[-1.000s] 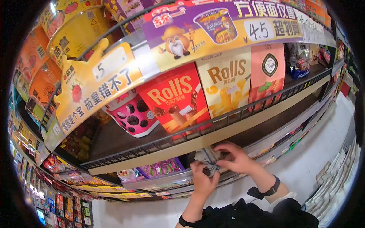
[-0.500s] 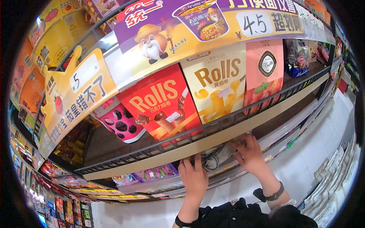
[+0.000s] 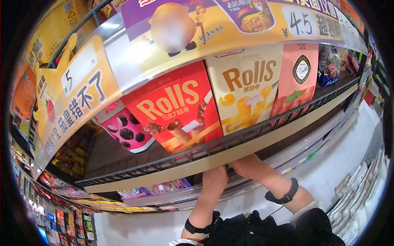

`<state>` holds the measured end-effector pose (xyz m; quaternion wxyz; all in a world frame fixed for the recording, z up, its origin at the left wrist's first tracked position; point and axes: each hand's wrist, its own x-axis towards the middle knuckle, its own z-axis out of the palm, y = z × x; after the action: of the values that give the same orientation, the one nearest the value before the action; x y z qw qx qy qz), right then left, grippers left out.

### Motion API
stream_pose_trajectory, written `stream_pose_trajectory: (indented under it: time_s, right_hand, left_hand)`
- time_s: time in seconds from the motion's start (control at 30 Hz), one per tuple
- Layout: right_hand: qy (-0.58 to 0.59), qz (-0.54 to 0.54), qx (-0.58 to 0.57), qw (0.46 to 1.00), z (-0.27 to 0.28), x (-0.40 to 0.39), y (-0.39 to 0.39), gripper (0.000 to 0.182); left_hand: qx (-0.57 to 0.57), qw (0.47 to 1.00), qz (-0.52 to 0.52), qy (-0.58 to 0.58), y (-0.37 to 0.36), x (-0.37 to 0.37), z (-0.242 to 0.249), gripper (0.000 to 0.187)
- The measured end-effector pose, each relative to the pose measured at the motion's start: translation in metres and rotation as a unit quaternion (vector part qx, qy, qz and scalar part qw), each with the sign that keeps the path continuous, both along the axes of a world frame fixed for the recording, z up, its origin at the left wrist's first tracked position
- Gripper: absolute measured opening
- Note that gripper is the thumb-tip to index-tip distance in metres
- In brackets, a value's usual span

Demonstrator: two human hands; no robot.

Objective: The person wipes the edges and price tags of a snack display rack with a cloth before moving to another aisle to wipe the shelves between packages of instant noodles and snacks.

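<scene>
Both my arms reach in beneath the tan front edge (image 3: 176,174) of a wire-railed shelf. Of my left hand (image 3: 215,174) only the back near the wrist shows; its fingers are hidden under the shelf. My right hand (image 3: 245,161) is tucked in beside it, fingers also out of sight. Whatever they touch cannot be seen. Just above stand a red Rolls box (image 3: 180,110), a cream Rolls box (image 3: 248,90) and a pink box (image 3: 296,82). Purple packets (image 3: 166,186) lie on the lower shelf, left of my left hand.
A pink cup-shaped pack (image 3: 127,129) stands left of the boxes. Price banners (image 3: 254,35) and a yellow price card (image 3: 78,90) hang across the upper shelf. Stacked white bundles (image 3: 361,197) lie on the pale floor (image 3: 135,227) at right.
My hands have gone deeper under the shelf, hiding the fingers. The greyish, cloth-like thing between them is now out of sight. The view has shifted slightly.
</scene>
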<state>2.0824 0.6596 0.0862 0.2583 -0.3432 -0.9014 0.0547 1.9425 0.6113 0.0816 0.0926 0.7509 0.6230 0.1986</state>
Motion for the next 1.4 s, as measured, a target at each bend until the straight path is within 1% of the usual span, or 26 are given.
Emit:
stream_pose_trajectory:
  time_s: [0.03,0.07,0.1,0.13,0.17,0.23,0.27,0.37,0.4,0.43,0.47,0.53,0.57,0.6,0.63,0.67,0.7,0.77,0.83,0.97,1.03,1.07,1.13,1.2,1.27,1.4]
  right_hand:
    - [0.027,-0.01,0.058,0.998,0.001,-0.003,0.005,0.039]
    - [0.026,-0.009,0.058,0.998,0.003,-0.004,0.011,0.039]
    - [0.068,0.0,0.017,0.998,0.003,-0.004,0.015,0.038]
    - [0.11,0.008,-0.025,0.994,0.003,-0.005,0.019,0.036]
    - [0.109,0.009,-0.027,0.994,0.003,-0.007,0.022,0.036]
    - [0.188,0.016,0.015,0.982,0.008,-0.012,0.028,0.037]
    - [0.188,0.019,0.017,0.982,0.01,-0.013,0.03,0.037]
    - [0.228,0.022,0.017,0.973,0.015,-0.014,0.032,0.039]
    - [0.194,0.011,0.02,0.981,0.013,-0.012,0.034,0.04]
    - [0.16,-0.001,0.023,0.987,0.01,-0.01,0.034,0.04]
    - [0.16,-0.004,0.025,0.987,0.007,-0.01,0.035,0.04]
    - [0.091,-0.042,0.079,0.992,0.003,-0.012,0.036,0.04]
    - [0.091,-0.044,0.081,0.992,0.002,-0.011,0.035,0.04]
    - [0.058,-0.056,0.083,0.993,0.0,-0.011,0.033,0.04]
    - [0.024,-0.068,0.084,0.994,-0.002,-0.01,0.031,0.04]
    - [0.025,-0.07,0.082,0.994,-0.005,-0.008,0.03,0.04]
    - [0.028,-0.057,0.068,0.996,-0.008,-0.005,0.028,0.04]
    - [0.036,-0.054,0.054,0.996,-0.007,0.001,0.02,0.039]
    - [-0.012,-0.054,-0.013,0.998,-0.001,0.004,0.005,0.038]
    - [-0.006,-0.061,-0.025,0.998,0.006,0.011,-0.013,0.033]
    - [0.02,-0.074,0.0,0.997,0.002,0.013,-0.017,0.028]
    - [0.022,-0.077,0.002,0.997,-0.002,0.014,-0.019,0.028]
    - [0.079,-0.085,0.039,0.993,-0.009,0.017,-0.019,0.026]
    - [0.09,-0.091,0.048,0.991,-0.012,0.021,-0.018,0.027]
    - [0.1,-0.095,0.055,0.989,-0.014,0.028,-0.017,0.028]
    - [0.11,-0.134,0.034,0.984,-0.017,0.045,-0.014,0.029]
  left_hand:
    - [0.087,0.996,-0.004,0.017,0.007,-0.002,-0.01,0.03]
    - [0.173,0.984,-0.007,0.033,0.013,-0.004,-0.013,0.031]
    - [0.17,0.985,-0.006,0.033,0.017,-0.006,-0.016,0.031]
    - [0.201,0.979,-0.016,0.024,0.023,-0.008,-0.016,0.031]
    - [0.232,0.972,-0.026,0.016,0.029,-0.01,-0.015,0.032]
    - [0.255,0.967,-0.012,0.002,0.039,-0.008,-0.022,0.032]
    - [0.277,0.961,0.001,-0.011,0.043,-0.007,-0.023,0.033]
    - [0.287,0.958,0.017,-0.006,0.046,-0.002,-0.019,0.034]
    - [0.289,0.957,0.016,-0.006,0.046,-0.002,-0.02,0.034]
    - [0.274,0.961,0.037,0.024,0.046,-0.002,-0.022,0.034]
    - [0.26,0.962,0.058,0.053,0.046,-0.002,-0.024,0.034]
    - [0.245,0.965,0.064,0.062,0.048,-0.003,-0.027,0.034]
    - [0.229,0.968,0.072,0.071,0.046,-0.004,-0.023,0.034]
    - [0.23,0.968,0.07,0.071,0.042,-0.005,-0.02,0.034]
    - [0.203,0.973,0.047,0.099,0.035,-0.007,-0.017,0.035]
    - [0.175,0.976,0.024,0.127,0.027,-0.008,-0.012,0.037]
    - [0.174,0.976,0.019,0.128,0.02,-0.009,-0.007,0.037]
    - [0.097,0.994,0.008,0.051,0.012,-0.012,0.003,0.037]
    - [0.09,0.995,-0.002,0.045,0.005,-0.013,0.007,0.034]
    - [0.071,0.997,-0.005,0.037,-0.005,-0.011,0.013,0.028]
    - [0.085,0.995,-0.012,0.049,-0.006,-0.011,0.011,0.027]
    - [0.1,0.993,-0.014,0.057,-0.007,-0.01,0.01,0.026]
    - [0.108,0.992,-0.013,0.067,-0.009,-0.005,0.01,0.025]
    - [0.116,0.99,-0.009,0.078,-0.01,0.002,0.013,0.024]
    - [0.084,0.991,0.023,0.104,-0.012,0.012,0.014,0.024]
    - [0.11,0.98,0.061,0.154,-0.012,0.038,0.004,0.025]
